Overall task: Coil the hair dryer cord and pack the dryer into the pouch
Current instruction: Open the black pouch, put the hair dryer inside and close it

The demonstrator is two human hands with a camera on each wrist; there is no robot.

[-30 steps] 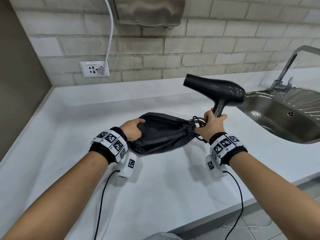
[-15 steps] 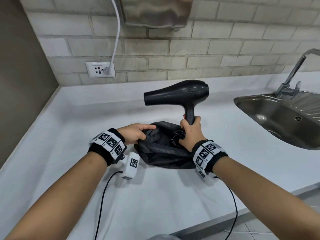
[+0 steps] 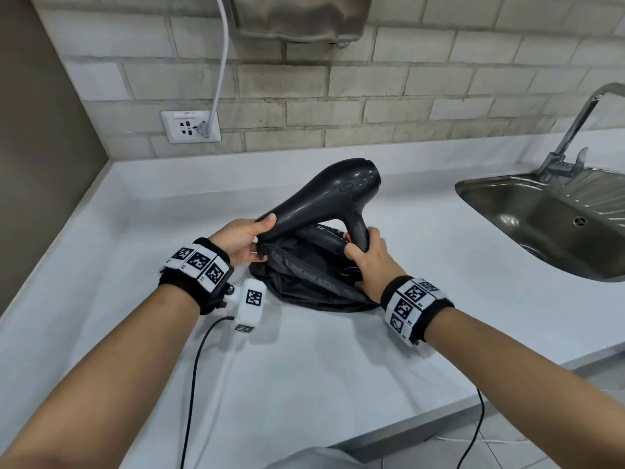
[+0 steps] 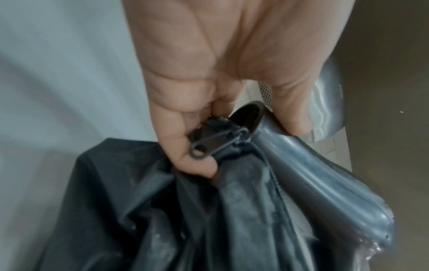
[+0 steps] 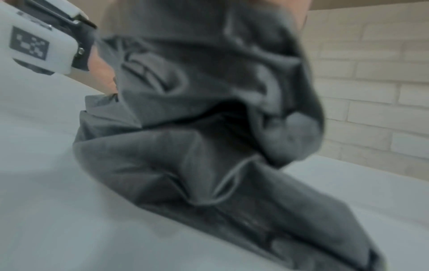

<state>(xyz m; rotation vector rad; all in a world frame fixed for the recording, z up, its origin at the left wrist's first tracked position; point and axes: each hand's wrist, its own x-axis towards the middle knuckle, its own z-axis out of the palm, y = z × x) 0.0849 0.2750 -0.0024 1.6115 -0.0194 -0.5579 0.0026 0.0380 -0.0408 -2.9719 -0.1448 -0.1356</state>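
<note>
- Half a second ago the hair dryer (image 3: pixel 324 198) stood upright above the pouch (image 3: pixel 304 282); now it is tipped, nozzle down-left at the pouch's open mouth, handle partly inside, so packing looks underway.
- The right hand (image 3: pixel 368 262) has its fingers wrapped round the handle; the left hand (image 3: pixel 241 240) pinches the pouch's zipper end (image 4: pixel 216 141), thumb touching the nozzle.
- The cord's coil is mostly hidden inside.
- The pouch lies mid-tabletop (image 3: pixel 304 384), well apart from the sink (image 3: pixel 541 218), the wall and the front edge; open room all around.

Head view looks down; both wrist views share the close-up pouch (image 4: pixel 162 210).
</note>
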